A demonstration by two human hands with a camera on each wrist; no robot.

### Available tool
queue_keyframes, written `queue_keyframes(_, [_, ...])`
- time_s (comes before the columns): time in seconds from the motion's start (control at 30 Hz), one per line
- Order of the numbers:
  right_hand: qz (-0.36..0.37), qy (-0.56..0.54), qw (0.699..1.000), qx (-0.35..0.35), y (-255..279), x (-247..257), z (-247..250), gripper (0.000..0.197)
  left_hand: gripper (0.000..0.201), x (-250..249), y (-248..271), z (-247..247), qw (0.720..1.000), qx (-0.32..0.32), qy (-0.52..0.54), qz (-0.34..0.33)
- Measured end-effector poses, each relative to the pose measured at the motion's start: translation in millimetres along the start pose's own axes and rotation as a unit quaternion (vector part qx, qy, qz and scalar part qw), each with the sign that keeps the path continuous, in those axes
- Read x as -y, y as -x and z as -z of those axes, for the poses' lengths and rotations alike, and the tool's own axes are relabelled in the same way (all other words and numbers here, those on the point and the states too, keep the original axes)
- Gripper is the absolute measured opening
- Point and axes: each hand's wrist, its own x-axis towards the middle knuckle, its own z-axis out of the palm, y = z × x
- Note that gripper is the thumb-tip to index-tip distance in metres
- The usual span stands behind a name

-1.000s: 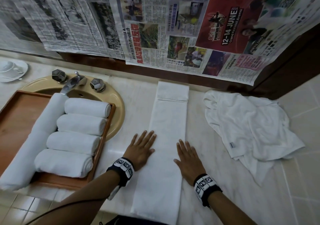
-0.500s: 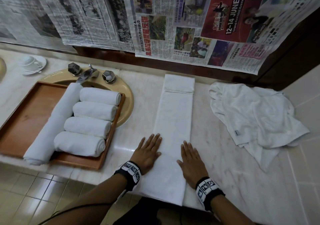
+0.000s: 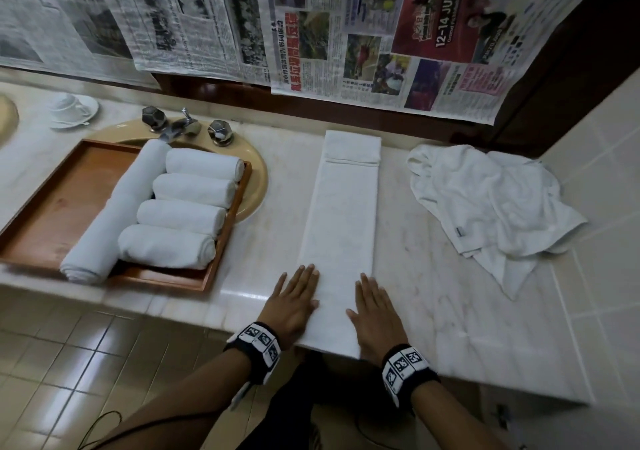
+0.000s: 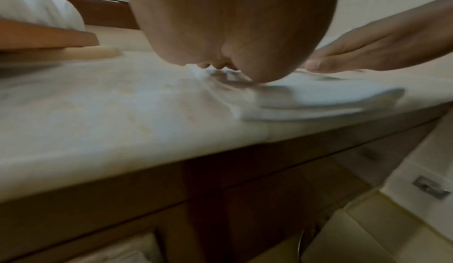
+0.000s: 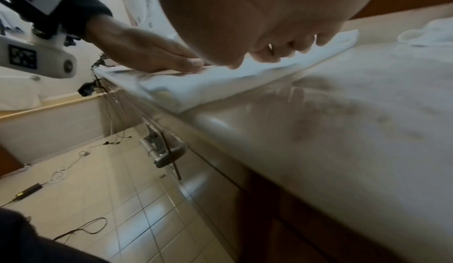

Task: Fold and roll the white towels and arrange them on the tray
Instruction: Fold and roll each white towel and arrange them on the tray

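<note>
A long, narrow folded white towel (image 3: 341, 228) lies flat on the marble counter (image 3: 433, 293), running from the wall to the front edge. My left hand (image 3: 294, 297) presses flat on its near left edge, and my right hand (image 3: 372, 307) presses flat on its near right edge, fingers straight. The towel's near end (image 4: 318, 100) (image 5: 220, 81) sits at the counter's front edge. A wooden tray (image 3: 59, 214) at the left holds several rolled white towels (image 3: 180, 214), with a longer roll (image 3: 114, 214) lying beside them.
A crumpled white towel (image 3: 491, 203) lies at the right of the counter. The tray rests over a beige sink (image 3: 258, 179) with a tap (image 3: 183, 125). A cup and saucer (image 3: 72, 110) stands at the far left. Newspaper (image 3: 311, 34) covers the wall.
Both hands have slid toward me along the folded towel to its near end, staying flat on it. The view has pulled back and shifted.
</note>
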Motion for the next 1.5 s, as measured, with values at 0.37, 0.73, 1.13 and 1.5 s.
queue_keyframes(0.37, [0.051,-0.017,0.999,-0.006,65,-7,-11,0.075,0.072,7,69,-28,0.998,-0.021,0.011,-0.051])
queue_keyframes(0.73, [0.094,-0.058,0.994,-0.011,65,6,-3,0.034,0.031,-2,61,11,0.992,-0.044,0.079,-0.092])
queue_keyframes(1.13, [-0.073,-0.266,0.961,0.011,45,-3,20,0.013,0.027,8,36,30,0.984,0.047,0.172,0.024])
queue_keyframes(1.5, [-0.048,-0.106,0.993,-0.02,40,18,10,0.033,0.022,4,36,33,0.998,0.017,0.052,-0.022])
